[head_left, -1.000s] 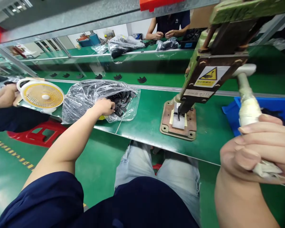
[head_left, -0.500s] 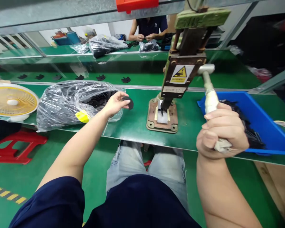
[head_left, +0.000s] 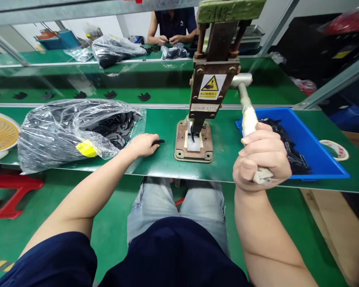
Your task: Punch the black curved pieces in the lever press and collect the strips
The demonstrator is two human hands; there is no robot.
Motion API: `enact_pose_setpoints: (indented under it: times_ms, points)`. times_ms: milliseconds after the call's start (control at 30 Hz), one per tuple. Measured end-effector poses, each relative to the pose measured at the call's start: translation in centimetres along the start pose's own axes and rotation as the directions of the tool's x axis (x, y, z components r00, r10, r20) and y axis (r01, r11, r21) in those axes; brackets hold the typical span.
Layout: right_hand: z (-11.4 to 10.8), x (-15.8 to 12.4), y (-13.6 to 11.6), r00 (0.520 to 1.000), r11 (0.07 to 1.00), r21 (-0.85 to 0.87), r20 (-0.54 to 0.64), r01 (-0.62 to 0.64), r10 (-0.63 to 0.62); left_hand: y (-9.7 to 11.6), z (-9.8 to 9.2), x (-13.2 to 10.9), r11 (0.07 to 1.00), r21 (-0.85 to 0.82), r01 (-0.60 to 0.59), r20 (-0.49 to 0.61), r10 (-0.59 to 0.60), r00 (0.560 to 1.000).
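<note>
My left hand (head_left: 144,145) is closed on a small flat black part (head_left: 158,142), low over the green bench between the plastic bag and the press. My right hand (head_left: 262,157) wraps round the taped lever handle (head_left: 247,113) of the hand press (head_left: 211,89). On the base plate (head_left: 180,153) of the press, a thin curved black piece (head_left: 192,134) stands at the pale fixture under the ram. To the left lies an open clear bag (head_left: 52,131) full of black curved parts (head_left: 118,129).
A blue bin (head_left: 323,169) with black parts stands at the right, with a tape roll (head_left: 335,150) beside it. Several black parts (head_left: 110,95) lie in a row on the strip behind. A fan (head_left: 1,133) sits at far left. Another person (head_left: 174,30) works across the bench.
My left hand has lowered toward the bench and moved off the bag's opening, still holding the black part. My right hand stays on the lever. The view has shifted right.
</note>
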State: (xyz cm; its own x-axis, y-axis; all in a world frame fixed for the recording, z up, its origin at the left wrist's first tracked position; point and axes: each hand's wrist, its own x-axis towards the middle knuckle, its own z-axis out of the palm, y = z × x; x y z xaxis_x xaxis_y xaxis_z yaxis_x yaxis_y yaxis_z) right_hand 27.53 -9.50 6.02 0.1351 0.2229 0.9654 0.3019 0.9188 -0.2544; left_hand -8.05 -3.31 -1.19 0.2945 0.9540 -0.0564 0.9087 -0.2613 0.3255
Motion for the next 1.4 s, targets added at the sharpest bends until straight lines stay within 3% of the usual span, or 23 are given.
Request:
enact_pose_setpoints:
  times_ms: [100,200,267,333,500,767,1067,1400]
  points:
    - [0.2,0.0,0.1,0.999,1.000,-0.001,-0.026,0.021,-0.021,1.6,-0.1,1.1,0.935,-0.340,0.104,-0.011,-0.114,0.993]
    - [0.1,-0.1,0.2,0.999,1.000,-0.010,-0.028,0.026,-0.026,3.8,0.7,3.0,0.673,-0.724,0.149,0.032,-0.183,0.983]
    - [0.0,0.0,0.2,1.000,1.000,-0.015,-0.011,0.023,-0.023,5.4,1.3,4.4,0.515,-0.840,0.172,0.070,-0.211,0.975]
    - [-0.1,0.1,0.2,1.000,1.000,-0.021,0.003,0.023,-0.023,6.7,1.9,5.6,0.443,-0.879,0.176,0.087,-0.213,0.973]
    - [0.0,0.2,0.0,1.000,0.999,-0.049,0.005,0.012,-0.012,8.4,2.8,7.0,0.452,-0.886,0.104,0.048,-0.134,0.990]
    - [0.5,0.1,0.4,0.998,0.998,-0.054,-0.042,0.034,-0.036,8.4,3.0,7.5,0.488,-0.870,0.077,0.023,-0.115,0.993]
    - [0.9,0.0,0.2,0.994,1.000,-0.023,-0.106,-0.005,0.002,8.2,2.0,8.3,0.463,-0.861,0.210,0.185,-0.099,0.978]
    - [1.5,0.0,0.8,0.982,1.000,-0.007,-0.190,0.015,-0.016,7.8,1.4,9.9,0.417,-0.821,0.389,0.387,-0.095,0.917]
